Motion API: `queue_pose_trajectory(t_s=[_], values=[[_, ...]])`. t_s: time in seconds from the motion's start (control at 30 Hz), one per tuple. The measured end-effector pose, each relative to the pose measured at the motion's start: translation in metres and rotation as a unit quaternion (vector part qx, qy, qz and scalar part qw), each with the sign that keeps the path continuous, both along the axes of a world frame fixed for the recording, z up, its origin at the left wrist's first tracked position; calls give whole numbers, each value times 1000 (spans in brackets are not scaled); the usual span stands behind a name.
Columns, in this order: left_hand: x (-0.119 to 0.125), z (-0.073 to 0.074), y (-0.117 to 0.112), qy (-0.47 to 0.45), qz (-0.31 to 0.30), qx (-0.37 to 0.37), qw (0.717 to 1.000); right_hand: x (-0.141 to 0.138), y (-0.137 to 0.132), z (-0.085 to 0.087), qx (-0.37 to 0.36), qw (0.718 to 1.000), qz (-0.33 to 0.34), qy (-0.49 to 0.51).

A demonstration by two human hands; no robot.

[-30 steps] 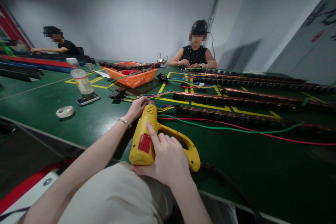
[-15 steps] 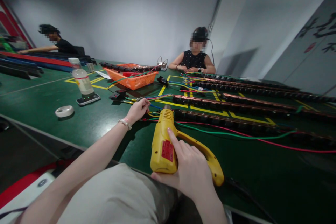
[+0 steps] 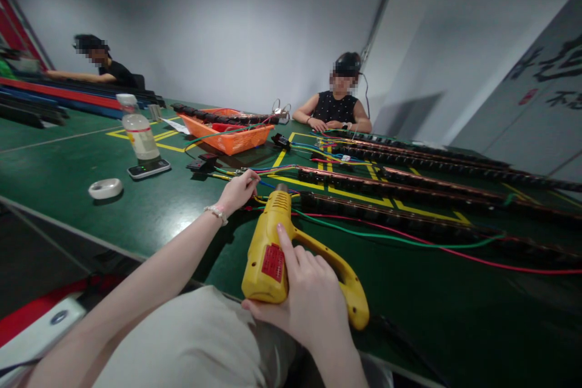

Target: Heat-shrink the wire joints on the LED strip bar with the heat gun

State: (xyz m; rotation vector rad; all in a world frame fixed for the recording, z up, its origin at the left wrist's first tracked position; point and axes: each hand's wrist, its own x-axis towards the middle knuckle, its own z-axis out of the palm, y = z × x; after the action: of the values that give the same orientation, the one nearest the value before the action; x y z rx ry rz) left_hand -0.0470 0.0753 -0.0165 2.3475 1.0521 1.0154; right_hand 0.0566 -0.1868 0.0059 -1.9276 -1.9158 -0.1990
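Note:
My right hand point(image 3: 313, 291) grips a yellow heat gun point(image 3: 269, 236), its index finger stretched along the body and its handle to the right. The metal nozzle point(image 3: 281, 187) points away from me, toward the coloured wires point(image 3: 261, 199). My left hand point(image 3: 240, 189) is closed in a pinch on the wires, just left of the nozzle; its fingertips partly hide them. These wires run to a long black strip with copper-coloured parts point(image 3: 364, 208). Beyond my left hand lies a black connector point(image 3: 202, 165) with yellow and green wires.
On the green table point(image 3: 150, 212) stand a bottle point(image 3: 140, 133), a flat device point(image 3: 149, 168) and a white ring-shaped object point(image 3: 105, 188). An orange basket point(image 3: 231, 140) holds more strips. Green and red wires point(image 3: 409, 240) trail right. A person point(image 3: 336, 106) sits opposite; another person point(image 3: 113, 71) is at far left.
The heat gun and my right hand have shifted left, bringing the nozzle nearer my left hand. My left hand keeps its pinch in nearly the same place. The camera view has turned slightly.

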Motion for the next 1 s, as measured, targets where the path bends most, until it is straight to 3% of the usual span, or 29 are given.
queue_pose_trajectory(t_s=[0.23,0.57,0.73,1.0], values=[[0,-8,13,-11,1,-13,1000,-29,22,3,-5,999,38,-9],[-2,-13,23,-33,-15,-15,999,-31,23,4,-9,999,31,-28],[-2,-12,17,-35,-12,1,999,-23,13,5,1,1000,15,-20],[-2,-11,12,-40,-45,-8,998,11,-10,-5,41,999,-11,-18]])
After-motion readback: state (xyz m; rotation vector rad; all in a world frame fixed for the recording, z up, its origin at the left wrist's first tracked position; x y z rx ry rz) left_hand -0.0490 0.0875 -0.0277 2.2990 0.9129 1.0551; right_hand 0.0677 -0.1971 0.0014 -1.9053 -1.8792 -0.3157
